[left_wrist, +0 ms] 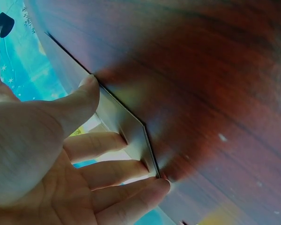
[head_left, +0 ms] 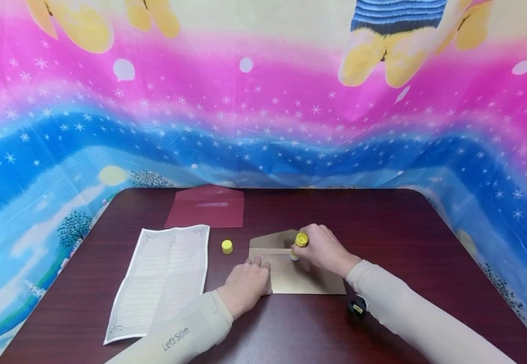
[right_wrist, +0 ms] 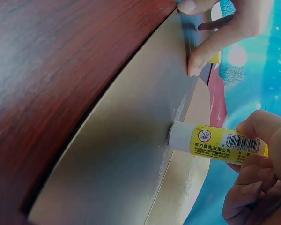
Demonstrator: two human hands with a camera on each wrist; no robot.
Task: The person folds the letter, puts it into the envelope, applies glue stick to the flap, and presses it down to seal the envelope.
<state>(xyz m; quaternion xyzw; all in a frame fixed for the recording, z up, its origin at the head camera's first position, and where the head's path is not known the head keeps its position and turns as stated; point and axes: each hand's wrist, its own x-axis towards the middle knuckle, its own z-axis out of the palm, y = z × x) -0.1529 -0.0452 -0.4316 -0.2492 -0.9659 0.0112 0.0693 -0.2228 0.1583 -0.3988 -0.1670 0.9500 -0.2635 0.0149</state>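
A tan envelope lies on the table with its flap unfolded toward the far side. My right hand grips a yellow glue stick, its white end down on the envelope just below the flap fold. A streak of glue shows beside that tip in the right wrist view. My left hand rests on the envelope's left part, fingers spread; in the left wrist view its thumb and fingertips touch the envelope's edges. The yellow glue cap stands on the table left of the envelope.
A lined letter sheet with a decorated border and fold creases lies at the left. Behind it, a red envelope sits with its flap unfolded near the table's far edge. A printed cloth hangs behind the dark wooden table.
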